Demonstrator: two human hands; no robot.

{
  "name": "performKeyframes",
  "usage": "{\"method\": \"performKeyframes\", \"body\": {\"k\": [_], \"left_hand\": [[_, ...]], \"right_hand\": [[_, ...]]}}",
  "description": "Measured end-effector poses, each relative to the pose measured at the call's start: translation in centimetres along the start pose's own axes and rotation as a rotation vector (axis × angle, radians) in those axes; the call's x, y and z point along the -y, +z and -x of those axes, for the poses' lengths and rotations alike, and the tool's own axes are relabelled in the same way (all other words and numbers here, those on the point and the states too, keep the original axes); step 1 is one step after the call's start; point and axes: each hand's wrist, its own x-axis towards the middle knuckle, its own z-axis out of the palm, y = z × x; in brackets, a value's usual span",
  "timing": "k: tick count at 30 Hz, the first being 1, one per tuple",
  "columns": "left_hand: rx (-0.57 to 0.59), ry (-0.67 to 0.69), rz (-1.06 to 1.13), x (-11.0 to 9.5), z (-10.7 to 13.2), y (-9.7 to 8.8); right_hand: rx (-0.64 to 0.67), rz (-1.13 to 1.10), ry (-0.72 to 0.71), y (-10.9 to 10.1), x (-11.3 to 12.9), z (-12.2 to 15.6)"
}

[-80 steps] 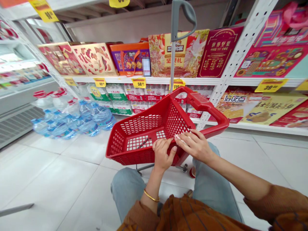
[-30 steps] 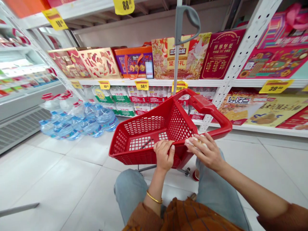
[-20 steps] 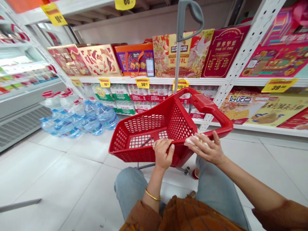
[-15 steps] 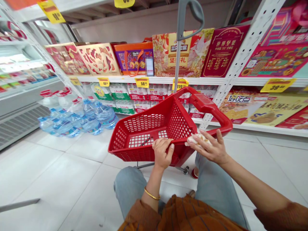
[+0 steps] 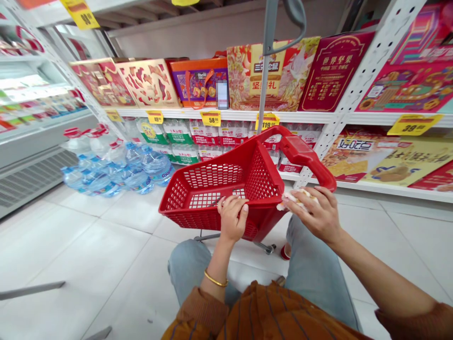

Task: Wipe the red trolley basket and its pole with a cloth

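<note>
Down on the pale tiled floor [image 5: 88, 245] of the shop aisle, right between the person's denim-clad knees [image 5: 189, 267], the red basket [image 5: 212, 177] is sitting on its small wheeled frame [image 5: 262, 245], just in front of the lower shelf [image 5: 389, 189]. It is bright, glossy red plastic, with walls and bottom pierced in a regular grid so the light floor is showing through. It is leaning, its near-left corner lower and its right end rising to a thick red grip bar [image 5: 300, 151]. A grey pull handle [image 5: 266, 80] is standing up from its far side, reaching past the top of the view.

The person's left hand [image 5: 232, 218] is hooking over the near rim, fingers curled tight onto the edge and thumb lying along it; a gold bangle [image 5: 215, 280] is circling that wrist. The right hand [image 5: 316, 212] is pressing a crumpled white cloth [image 5: 295, 197] against the rim just under the grip bar, fingers draped over the wad and holding it to the plastic.

Behind, large water bottles [image 5: 116, 170] are lying heaped on the floor to the left, and gift boxes [image 5: 332, 71] are standing along the upper shelf above yellow price tags [image 5: 211, 118].
</note>
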Motion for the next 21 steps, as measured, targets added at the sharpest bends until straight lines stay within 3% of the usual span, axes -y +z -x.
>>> {"method": "performKeyframes", "body": {"k": [3, 6, 9, 13, 21], "left_hand": [[-0.046, 0.026, -0.084, -1.9, -0.5, 0.2], [0.038, 0.161, -0.028, -4.5, -1.3, 1.4], [0.074, 0.161, 0.02, -6.3, -1.7, 3.0], [0.048, 0.137, 0.052, -6.4, -1.5, 4.1], [0.023, 0.174, 0.079, -5.8, -1.5, 4.0]], "right_hand": [[0.029, 0.017, 0.032, 0.1, 0.4, -0.3], [0.019, 0.027, 0.06, 0.3, 0.9, -0.3], [-0.011, 0.019, 0.085, 0.7, 1.4, -0.1], [-0.022, 0.002, 0.079, 1.2, 1.5, 0.4], [-0.074, -0.017, 0.007, 1.5, 0.5, 1.1]]}}
